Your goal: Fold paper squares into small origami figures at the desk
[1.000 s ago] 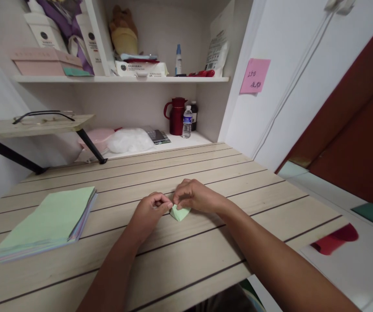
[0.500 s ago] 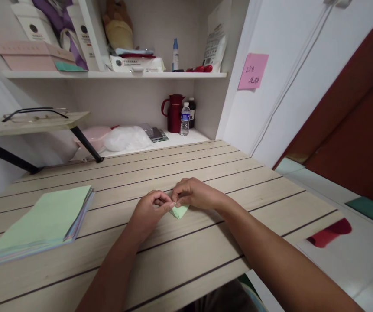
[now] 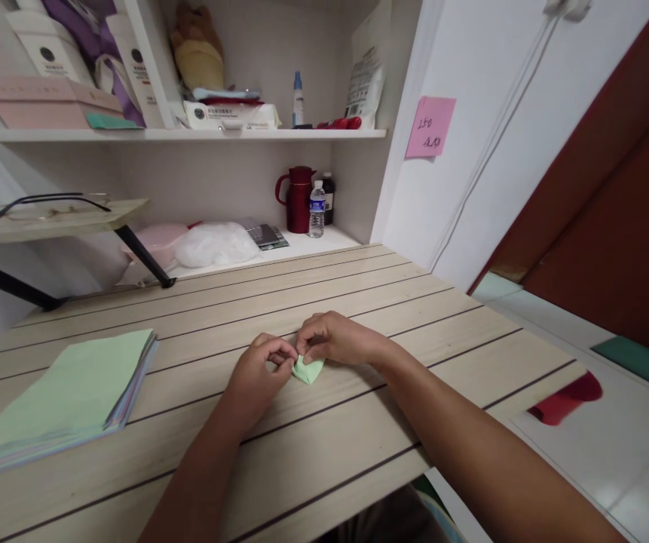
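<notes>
A small folded paper [image 3: 309, 372], pale green with one pointed corner toward me, is on the striped desk [image 3: 324, 456]. My left hand [image 3: 257, 371] pinches its left edge; my right hand [image 3: 336, 338] grips its far edge.

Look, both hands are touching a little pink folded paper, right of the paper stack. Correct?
Not quite: the head view shows the little folded paper is green, not pink. The left hand and right hand do touch it, right of the paper stack.
</notes>
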A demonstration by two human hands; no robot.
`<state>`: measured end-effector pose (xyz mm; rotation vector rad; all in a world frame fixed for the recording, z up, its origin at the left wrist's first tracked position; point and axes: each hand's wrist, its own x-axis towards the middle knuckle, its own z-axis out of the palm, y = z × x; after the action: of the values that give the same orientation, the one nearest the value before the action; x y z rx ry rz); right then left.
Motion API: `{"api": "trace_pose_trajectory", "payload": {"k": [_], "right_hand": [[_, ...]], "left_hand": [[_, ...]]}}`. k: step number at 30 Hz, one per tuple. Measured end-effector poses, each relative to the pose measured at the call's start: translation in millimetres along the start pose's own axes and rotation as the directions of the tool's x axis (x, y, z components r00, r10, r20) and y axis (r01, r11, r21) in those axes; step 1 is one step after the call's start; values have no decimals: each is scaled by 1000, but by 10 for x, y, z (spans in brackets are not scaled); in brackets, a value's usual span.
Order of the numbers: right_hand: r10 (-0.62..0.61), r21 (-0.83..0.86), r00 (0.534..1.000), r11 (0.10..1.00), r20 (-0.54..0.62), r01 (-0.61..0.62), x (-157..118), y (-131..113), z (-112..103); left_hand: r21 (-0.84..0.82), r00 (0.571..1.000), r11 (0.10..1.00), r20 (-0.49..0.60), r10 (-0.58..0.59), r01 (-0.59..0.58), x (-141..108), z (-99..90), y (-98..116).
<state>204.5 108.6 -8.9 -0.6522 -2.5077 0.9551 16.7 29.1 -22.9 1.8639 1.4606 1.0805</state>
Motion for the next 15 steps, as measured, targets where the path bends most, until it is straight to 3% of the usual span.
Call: {"api": "trace_pose_trajectory", "payload": {"k": [5, 11, 15], "right_hand": [[20, 27, 1000, 999, 9, -20, -16, -23, -21], [24, 10, 1000, 1000, -20, -24, -3, -3, -23], [43, 17, 998, 999, -35, -43, 21, 20, 9]], "left_hand": [[171, 999, 985, -34, 0, 6, -22, 36, -7], [132, 999, 991, -43, -25, 30, -8, 21, -3], [178, 993, 983, -111, -26, 46, 17, 63, -28]]}}
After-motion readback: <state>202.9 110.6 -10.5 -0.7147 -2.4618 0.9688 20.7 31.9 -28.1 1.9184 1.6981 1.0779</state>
